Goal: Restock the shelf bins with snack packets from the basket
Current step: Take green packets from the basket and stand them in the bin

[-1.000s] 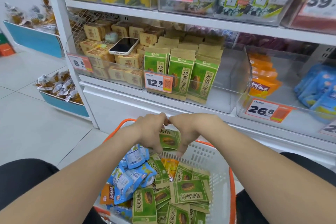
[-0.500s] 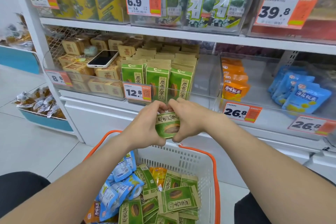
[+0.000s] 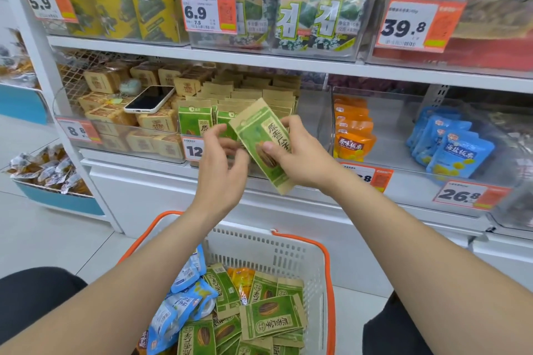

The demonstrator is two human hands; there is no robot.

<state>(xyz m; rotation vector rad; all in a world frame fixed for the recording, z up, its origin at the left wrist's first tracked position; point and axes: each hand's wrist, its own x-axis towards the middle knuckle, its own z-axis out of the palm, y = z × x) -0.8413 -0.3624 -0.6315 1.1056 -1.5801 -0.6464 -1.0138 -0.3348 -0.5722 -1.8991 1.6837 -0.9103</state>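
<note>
Green and kraft-brown, one paper snack packet (image 3: 265, 144) is gripped in the right hand (image 3: 302, 158) by the shelf's front edge (image 3: 138, 166), before the clear plastic bin (image 3: 314, 118) of matching packets. Its long axis slants, top up-left, bottom down-right. The left hand (image 3: 222, 173) hovers just beside it, fingers loosely spread, holding nothing. Below, the white plastic basket with orange rim (image 3: 259, 248) holds at least six such packets and three blue ones.

The basket (image 3: 259, 251) runs off the bottom edge.

A pale tiled floor (image 3: 43, 239) is seen beside white shop shelving (image 3: 259, 62), with a blue-fronted rack (image 3: 57, 204) set at left under even light.
</note>
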